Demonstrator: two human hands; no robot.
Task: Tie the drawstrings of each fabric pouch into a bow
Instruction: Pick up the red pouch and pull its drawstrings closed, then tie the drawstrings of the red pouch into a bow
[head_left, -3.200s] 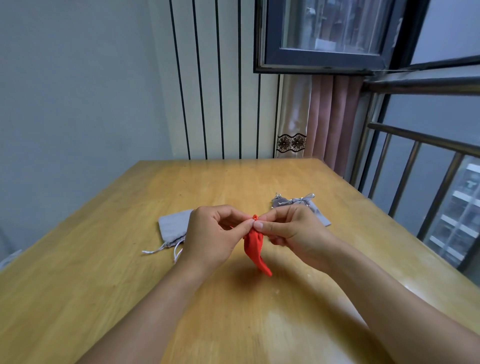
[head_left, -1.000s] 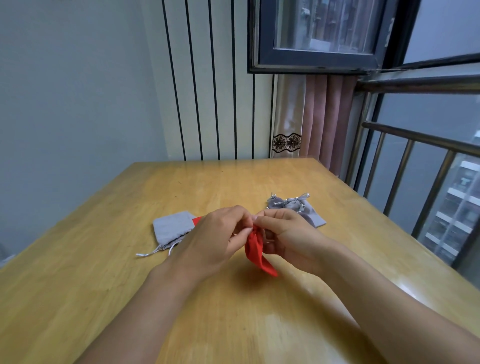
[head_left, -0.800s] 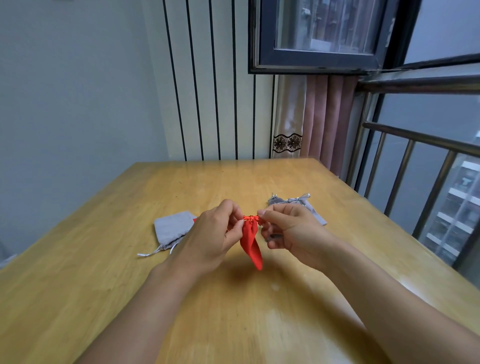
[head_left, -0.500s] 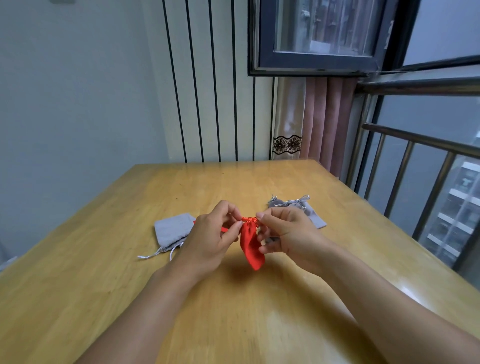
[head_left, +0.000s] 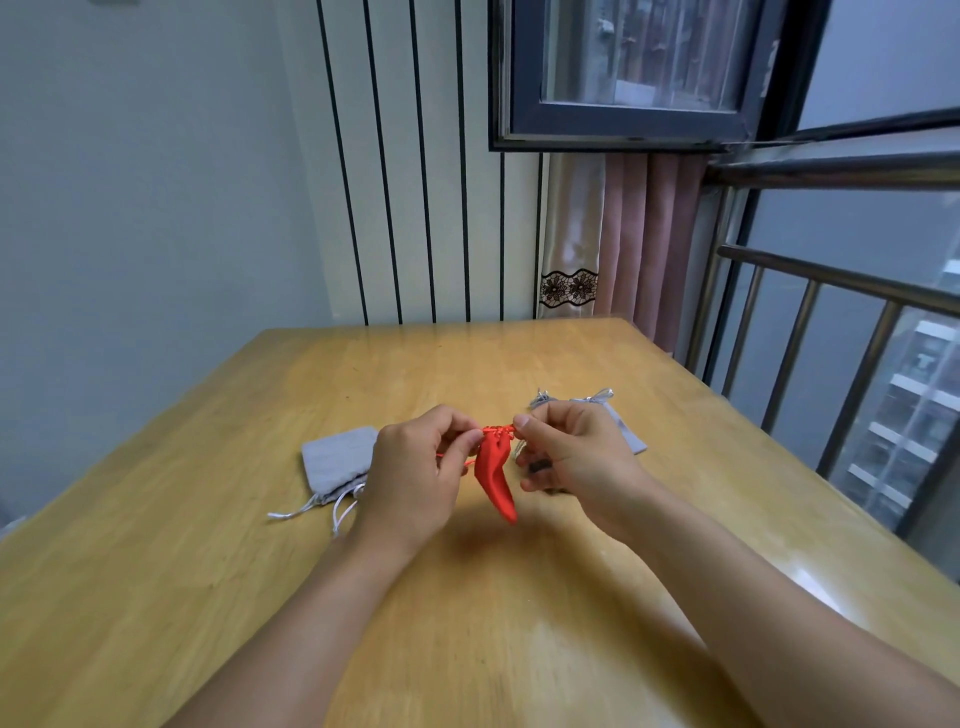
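Status from my feed, near to far, all placed off the red pouch (head_left: 496, 480).

Red pouch: hanging above the table (head_left: 519, 649), mouth gathered shut, body dangling free between both hands. Left hand (head_left: 415, 478) sits just left of it, thumb and forefinger pinching at the mouth. Right hand (head_left: 576, 460) sits just right of it, same pinch grip on the other side of the mouth. A thin red string (head_left: 452, 457) runs from the mouth back toward the left hand. No finished bow visible here; the knot area is small and partly hidden by fingers, so I can't tell how far the tie has got. I'd call it cinched, bow in progress.

Left pouch (head_left: 340, 457): grey, flat on the table, left of the red one and slightly behind the left hand. Its strings (head_left: 311, 506) trail loose on the table. Not tied.

Right pouch (head_left: 623, 431): grey, behind and right of the red one, mostly hidden by the right hand. Silver loops (head_left: 597, 397) show at its top, so that looks like a done bow.

My count: one done, one in hand, one left.
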